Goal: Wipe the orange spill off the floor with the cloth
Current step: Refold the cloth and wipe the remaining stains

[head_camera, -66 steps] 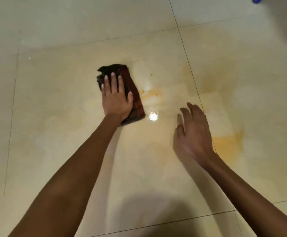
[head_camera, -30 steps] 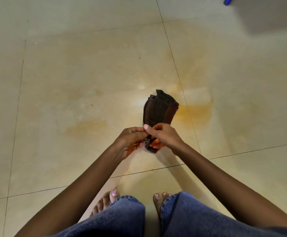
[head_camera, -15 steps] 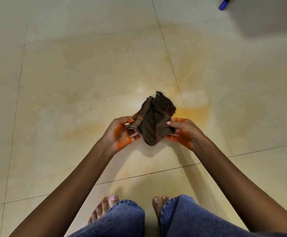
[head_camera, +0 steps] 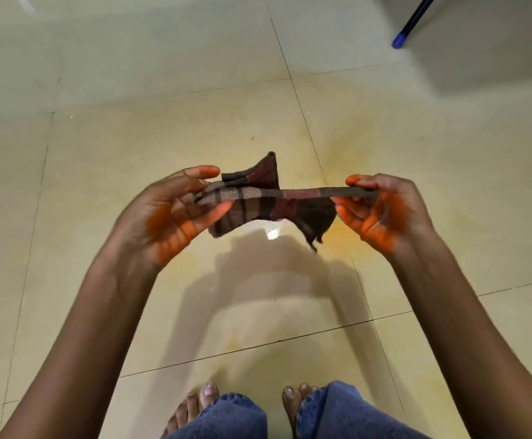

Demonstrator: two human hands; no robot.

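Cream tile floor (head_camera: 131, 137), pale orange spill (head_camera: 340, 160) still there. Lifted above that spill now: dark striped brown cloth (head_camera: 268, 201), pinched in left hand (head_camera: 166, 213) and right hand (head_camera: 382, 210), maybe opened for a clean side.

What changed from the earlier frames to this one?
The cloth left the floor: the left hand, which pressed it flat, and the right hand now pinch its ends, stretched out in the air. The orange stain stays on the floor.

Brown-maroon striped cloth (head_camera: 268, 201); orange-stained palms; pale cream floor (head_camera: 131, 137).
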